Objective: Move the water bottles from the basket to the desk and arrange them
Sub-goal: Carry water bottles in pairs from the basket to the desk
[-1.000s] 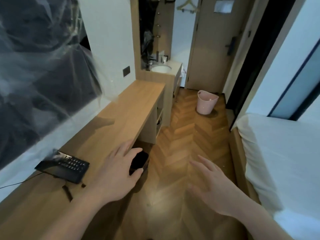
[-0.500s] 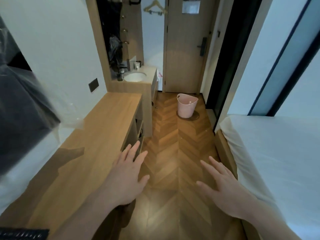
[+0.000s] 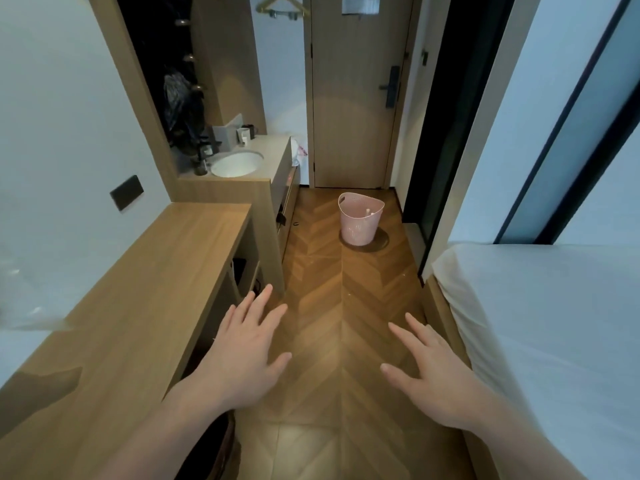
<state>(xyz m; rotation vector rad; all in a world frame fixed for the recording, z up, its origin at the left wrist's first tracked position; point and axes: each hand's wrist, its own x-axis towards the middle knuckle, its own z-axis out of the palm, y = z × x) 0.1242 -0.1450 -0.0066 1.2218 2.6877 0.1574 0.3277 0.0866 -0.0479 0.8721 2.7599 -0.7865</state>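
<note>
- Hovering over the herringbone wood floor (image 3: 322,296), left hand (image 3: 242,358) palm down, fingers straight and spread, holding nothing; sits at about 7 o'clock in the view, just beside the front edge of the desk (image 3: 138,299).
- Right hand (image 3: 433,379) at about 5 o'clock, palm down, fingers spread and relaxed, holding nothing; bed with white sheet (image 3: 540,341) just beside it at 3 o'clock.
- Pink perforated basket (image 3: 360,220) stands upright on the floor at 12 o'clock from both hands, well apart from them, near the closed wooden door (image 3: 349,109).
- Something pale shows inside the basket near its rim; too small to tell if it is a water bottle.
- Desk top runs from 9 o'clock up toward 11 o'clock, ending at the counter with the white round sink (image 3: 237,163).
- Black wall switch plate (image 3: 126,192) above the desk at 10 o'clock.
- Coat hanger (image 3: 282,6) at 12 o'clock, top of view, left of the door.
</note>
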